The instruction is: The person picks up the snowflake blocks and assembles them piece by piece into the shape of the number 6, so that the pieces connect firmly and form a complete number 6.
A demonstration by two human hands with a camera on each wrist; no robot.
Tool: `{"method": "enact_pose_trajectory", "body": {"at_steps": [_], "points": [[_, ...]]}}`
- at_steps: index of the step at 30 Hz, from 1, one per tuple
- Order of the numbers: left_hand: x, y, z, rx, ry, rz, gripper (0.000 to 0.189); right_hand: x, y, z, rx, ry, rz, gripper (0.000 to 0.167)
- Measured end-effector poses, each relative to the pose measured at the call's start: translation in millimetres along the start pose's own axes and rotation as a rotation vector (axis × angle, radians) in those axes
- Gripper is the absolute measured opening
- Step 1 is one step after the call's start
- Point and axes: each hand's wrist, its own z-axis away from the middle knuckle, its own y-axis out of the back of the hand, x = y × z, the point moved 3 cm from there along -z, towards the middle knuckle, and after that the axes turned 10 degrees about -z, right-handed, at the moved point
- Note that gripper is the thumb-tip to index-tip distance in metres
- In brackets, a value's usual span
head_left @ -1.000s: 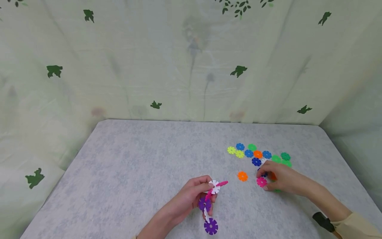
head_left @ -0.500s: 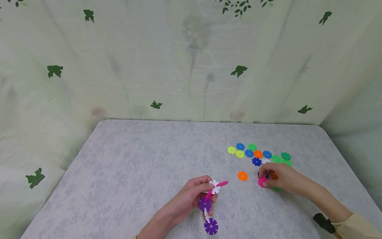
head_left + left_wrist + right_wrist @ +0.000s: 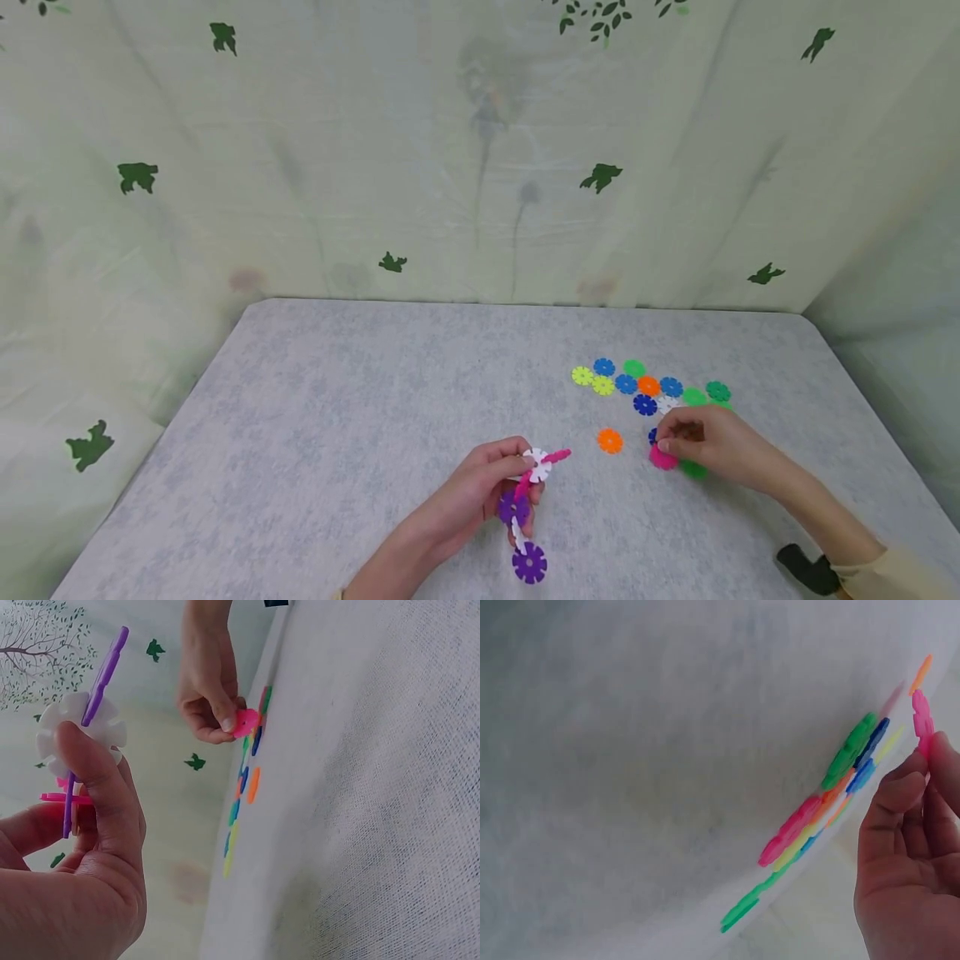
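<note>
My left hand [image 3: 483, 483] holds a short chain of slotted plastic discs [image 3: 529, 563], purple, white and pink, linked at angles to each other. Its thumb presses a white disc [image 3: 109, 729] in the left wrist view, and part of the chain is hidden behind the fingers. My right hand [image 3: 716, 442] pinches a loose pink disc [image 3: 663, 457] by its edge between thumb and fingertips. That pink disc [image 3: 922, 716] is seen nearly edge-on in the right wrist view, raised off the table. Just beneath it are a dark blue disc [image 3: 652, 437] and a green disc [image 3: 693, 469].
Several loose discs, including a yellow disc [image 3: 603, 386], a blue disc [image 3: 671, 387] and a green disc [image 3: 717, 392], lie flat behind the right hand. A lone orange disc [image 3: 610, 441] lies between the hands. A patterned curtain [image 3: 375, 167] rises behind the grey table [image 3: 337, 375].
The right hand's fingers have closed in on the pink disc and lifted it a little, showing more of the green disc below. The left hand and its chain have barely moved.
</note>
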Motion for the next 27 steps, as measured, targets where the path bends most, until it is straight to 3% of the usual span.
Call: {"method": "enact_pose_trajectory", "body": {"at_steps": [9, 16, 21, 27], "points": [[6.5, 2.9, 3.6, 0.054, -0.032, -0.014, 0.023, -22.7, -14.7, 12.5, 0.203, 0.042, -0.148, 0.012], [10.5, 6.3, 6.1, 0.118, -0.057, -0.049, 0.025, -49.3, -33.7, 20.3, 0.286, 0.075, -0.307, 0.016], [12.4, 7.2, 7.1, 0.128, -0.057, -0.061, 0.024, -66.6, -47.4, 23.2, 0.374, 0.116, -0.360, 0.017], [10.8, 6.7, 7.2, 0.135, -0.045, -0.076, 0.025, -83.4, -64.6, 24.9, 0.434, 0.058, -0.404, 0.023]]}}
